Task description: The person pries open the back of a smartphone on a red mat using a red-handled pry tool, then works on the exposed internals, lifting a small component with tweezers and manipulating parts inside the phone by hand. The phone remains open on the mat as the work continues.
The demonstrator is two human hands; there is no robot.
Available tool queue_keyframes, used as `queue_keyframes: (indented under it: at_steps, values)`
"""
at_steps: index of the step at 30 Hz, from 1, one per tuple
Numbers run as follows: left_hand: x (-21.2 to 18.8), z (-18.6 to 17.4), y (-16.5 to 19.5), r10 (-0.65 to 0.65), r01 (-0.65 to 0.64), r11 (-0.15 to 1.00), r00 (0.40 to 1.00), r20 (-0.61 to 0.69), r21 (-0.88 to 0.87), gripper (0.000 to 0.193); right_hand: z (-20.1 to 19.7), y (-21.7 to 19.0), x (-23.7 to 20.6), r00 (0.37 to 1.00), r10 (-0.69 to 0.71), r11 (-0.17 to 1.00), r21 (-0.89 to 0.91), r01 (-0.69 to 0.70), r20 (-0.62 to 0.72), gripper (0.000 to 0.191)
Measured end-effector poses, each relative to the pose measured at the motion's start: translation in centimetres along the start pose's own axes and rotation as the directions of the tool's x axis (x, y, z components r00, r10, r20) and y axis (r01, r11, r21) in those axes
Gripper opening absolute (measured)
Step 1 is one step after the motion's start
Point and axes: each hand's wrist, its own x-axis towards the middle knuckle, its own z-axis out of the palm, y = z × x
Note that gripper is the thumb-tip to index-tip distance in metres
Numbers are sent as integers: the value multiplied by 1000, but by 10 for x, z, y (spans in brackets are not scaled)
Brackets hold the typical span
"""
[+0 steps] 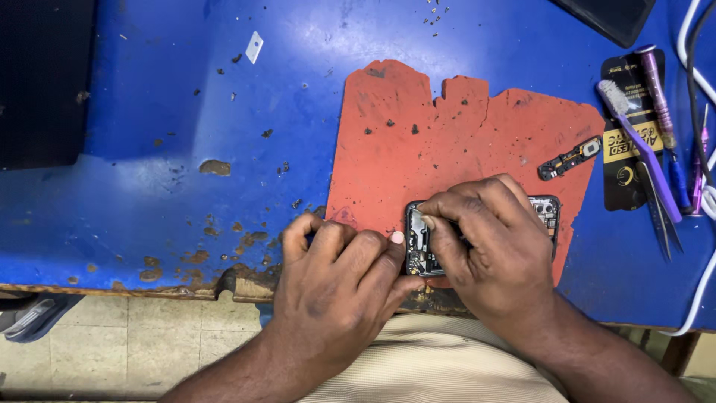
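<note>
An opened black phone (550,209) lies on a torn red mat (447,142), its circuit boards showing. My right hand (488,250) covers most of the phone, with finger and thumb pinched at its left end. My left hand (335,287) rests beside it, fingers curled, the thumb tip touching the phone's left edge. Whether the right fingers hold a small part is hidden.
A small black connector part (570,158) lies on the mat's right side. At the far right are a purple toothbrush (638,142), tweezers (660,213), a purple screwdriver (656,89) and white cables (697,298). The worn blue table (149,186) has tiny screws scattered about and a small blade (254,46).
</note>
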Motion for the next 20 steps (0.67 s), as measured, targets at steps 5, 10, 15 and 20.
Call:
queue_keyframes:
  at_steps: [5, 10, 15, 20]
  values:
    - [-1, 1, 0, -4, 4, 1000, 1000, 5, 1, 38, -3, 2, 1, 998, -23, 1000, 14, 22, 66, 21]
    - [2, 0, 0, -27, 27, 1000, 999, 20, -4, 40, -5, 0, 3, 998, -7, 1000, 29, 5, 63, 22]
    - [5, -3, 2, -26, 26, 1000, 998, 55, 6, 36, -1, -2, 4, 999, 25, 1000, -7, -25, 24, 22]
    - [7, -5, 2, -42, 44, 999, 993, 106, -16, 31, 1, -4, 6, 997, 75, 997, -27, -75, 6, 21]
